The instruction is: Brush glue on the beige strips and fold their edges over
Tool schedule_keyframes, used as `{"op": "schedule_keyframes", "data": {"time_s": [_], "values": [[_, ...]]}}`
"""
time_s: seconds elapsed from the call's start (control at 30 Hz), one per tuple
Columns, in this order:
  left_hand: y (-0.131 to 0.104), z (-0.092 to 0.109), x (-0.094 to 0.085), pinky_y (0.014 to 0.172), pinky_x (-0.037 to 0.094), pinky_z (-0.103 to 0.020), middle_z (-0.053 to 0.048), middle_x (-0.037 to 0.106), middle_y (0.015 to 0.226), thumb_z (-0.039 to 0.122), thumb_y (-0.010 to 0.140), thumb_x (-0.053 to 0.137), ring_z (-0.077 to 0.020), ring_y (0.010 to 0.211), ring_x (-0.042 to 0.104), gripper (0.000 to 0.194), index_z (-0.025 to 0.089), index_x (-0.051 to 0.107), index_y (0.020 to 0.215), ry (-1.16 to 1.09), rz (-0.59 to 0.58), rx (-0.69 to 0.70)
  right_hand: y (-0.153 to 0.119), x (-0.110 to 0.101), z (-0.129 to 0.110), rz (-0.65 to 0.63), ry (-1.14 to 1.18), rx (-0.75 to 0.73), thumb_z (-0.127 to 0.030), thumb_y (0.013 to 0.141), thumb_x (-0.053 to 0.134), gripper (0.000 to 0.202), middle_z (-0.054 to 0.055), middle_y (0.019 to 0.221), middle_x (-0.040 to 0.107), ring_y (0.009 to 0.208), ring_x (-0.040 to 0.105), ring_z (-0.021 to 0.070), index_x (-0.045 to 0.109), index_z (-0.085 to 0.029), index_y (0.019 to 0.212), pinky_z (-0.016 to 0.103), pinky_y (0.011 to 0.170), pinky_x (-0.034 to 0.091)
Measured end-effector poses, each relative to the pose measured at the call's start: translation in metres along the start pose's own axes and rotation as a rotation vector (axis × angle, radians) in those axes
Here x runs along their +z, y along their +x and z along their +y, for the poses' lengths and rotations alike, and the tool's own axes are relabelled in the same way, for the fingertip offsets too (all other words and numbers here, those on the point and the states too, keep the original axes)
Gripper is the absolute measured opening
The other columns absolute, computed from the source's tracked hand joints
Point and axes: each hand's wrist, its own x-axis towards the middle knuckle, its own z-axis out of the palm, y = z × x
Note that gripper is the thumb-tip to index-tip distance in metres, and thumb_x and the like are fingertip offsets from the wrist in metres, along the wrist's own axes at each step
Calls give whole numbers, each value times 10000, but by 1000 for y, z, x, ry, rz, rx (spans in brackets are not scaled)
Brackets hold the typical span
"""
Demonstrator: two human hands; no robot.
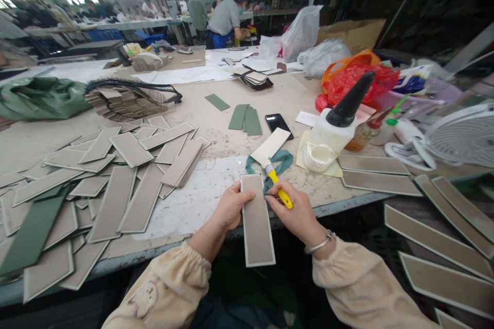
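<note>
My left hand (230,206) grips a beige rectangular panel (258,234) with pale edges, thumb on its face. The panel hangs past the table's front edge. In my right hand (296,213) is a brush with a yellow handle (284,196), its metal collar pointing away from me. The fingertips of that hand are close to the panel's right edge; whether they touch it I cannot tell. Just beyond the brush lie a pale strip (270,143) and a loop of teal band (284,160). A white bottle with a black nozzle (332,126) stands to the right.
Many similar panels (116,200) are heaped on the left, with a green strip (34,231) among them. More panels (436,236) lie spread at the right. Farther back are green pieces (245,119), a phone (279,124), plastic bags (358,79) and a white fan (463,133). A person (227,20) bends over another table.
</note>
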Motion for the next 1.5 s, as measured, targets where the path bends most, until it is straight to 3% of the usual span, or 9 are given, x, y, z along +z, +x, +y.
{"op": "schedule_keyframes", "data": {"time_s": [0.23, 0.4, 0.57, 0.87, 1.0, 1.13, 1.3, 1.5], "values": [[-6, 1, 6, 583, 510, -257, -36, 681, 764, 208, 563, 741, -134, 589, 596, 437, 113, 628, 975, 20, -66, -40, 10, -2, 3, 76, 9, -13, -237, 806, 620, 96, -26, 804, 654, 712, 624, 143, 523, -231, 805, 243, 674, 451], [-4, 4, 4, 566, 524, -290, -20, 670, 718, 199, 547, 729, -144, 558, 591, 428, 126, 609, 951, 6, 21, -16, 2, -3, -2, -57, -44, -119, -179, 808, 589, 70, -34, 750, 605, 689, 592, 128, 534, -223, 810, 235, 670, 428], [2, 6, -4, 571, 522, -290, -32, 677, 746, 199, 557, 722, -158, 589, 609, 442, 125, 612, 978, 10, 50, 17, -9, -10, -6, -207, -36, -126, -155, 793, 593, 99, -47, 724, 582, 644, 557, 112, 523, -224, 783, 228, 643, 421], [0, 8, -2, 576, 494, -263, -29, 671, 740, 229, 561, 746, -141, 584, 587, 427, 127, 639, 962, 38, -6, -45, -1, -12, -1, 54, 31, -76, -253, 825, 615, 112, -2, 835, 671, 843, 676, 179, 505, -237, 820, 277, 740, 506], [-3, 8, -5, 612, 477, -252, -33, 687, 795, 245, 594, 733, -145, 627, 598, 404, 146, 670, 980, 130, -123, -83, 5, -17, 4, 174, 9, -69, -272, 834, 613, 107, 17, 888, 696, 878, 687, 196, 510, -242, 833, 314, 782, 521], [-5, 11, -8, 616, 436, -230, -36, 683, 788, 272, 636, 710, -150, 653, 590, 303, 131, 707, 904, 408, -297, -76, 12, -21, 10, 300, 39, -46, -303, 823, 626, 128, 36, 921, 704, 905, 685, 209, 520, -238, 856, 354, 826, 529], [-9, 20, -9, 594, 417, -228, -25, 673, 791, 270, 656, 672, -158, 654, 571, 277, 138, 710, 897, 588, -383, -72, 13, -16, 8, 225, 209, 16, -312, 815, 634, 160, 43, 918, 705, 926, 686, 211, 506, -234, 872, 354, 822, 541], [-11, 25, -7, 580, 407, -219, -22, 659, 800, 248, 649, 623, -159, 668, 560, 304, 139, 700, 922, 647, -380, -37, 6, -14, 4, 127, 182, 22, -290, 809, 627, 140, 32, 927, 717, 893, 693, 203, 513, -238, 870, 336, 803, 537]]}}
